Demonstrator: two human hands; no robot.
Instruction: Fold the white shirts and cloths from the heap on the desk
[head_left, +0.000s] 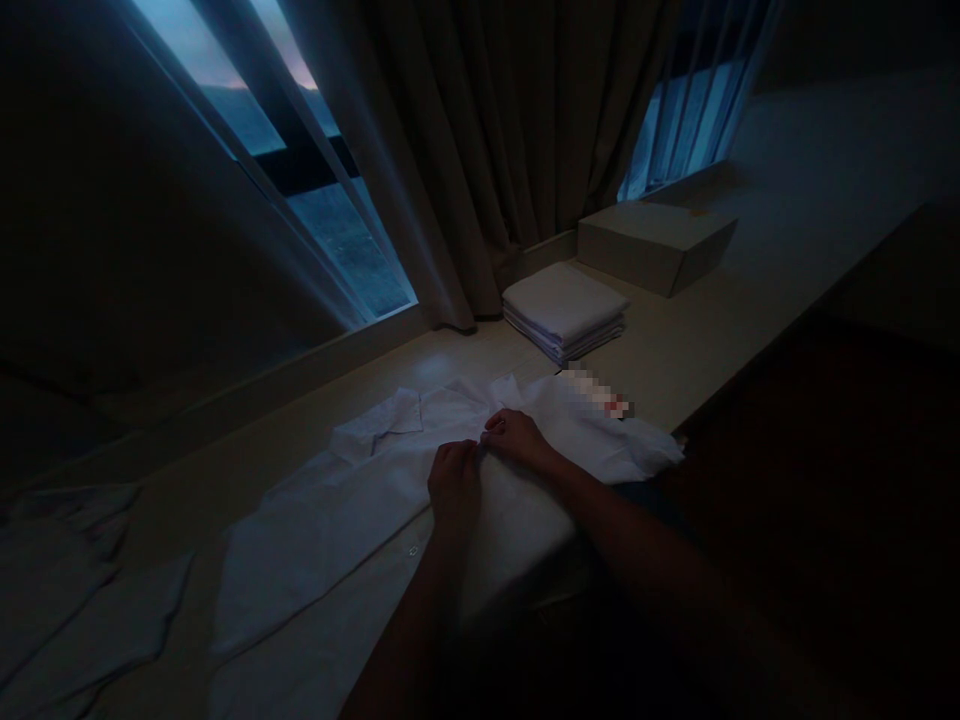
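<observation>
A white shirt [315, 540] lies spread over the pale ledge, its collar toward the window and its lower part hanging toward me. Near the middle of the shirt, my left hand [456, 485] pinches the fabric between bent fingers. Close beside it on the right, my right hand [516, 438] also pinches the cloth, the fingertips of both hands almost touching. Any small thing between the fingertips is too dark to make out.
Folded white cloths [566, 305] are stacked behind the shirt, with a pale box [656, 245] farther right. More white garments [97, 600] lie at the lower left. Brown curtains [480, 150] hang along the window. The ledge's edge [787, 310] runs along the right.
</observation>
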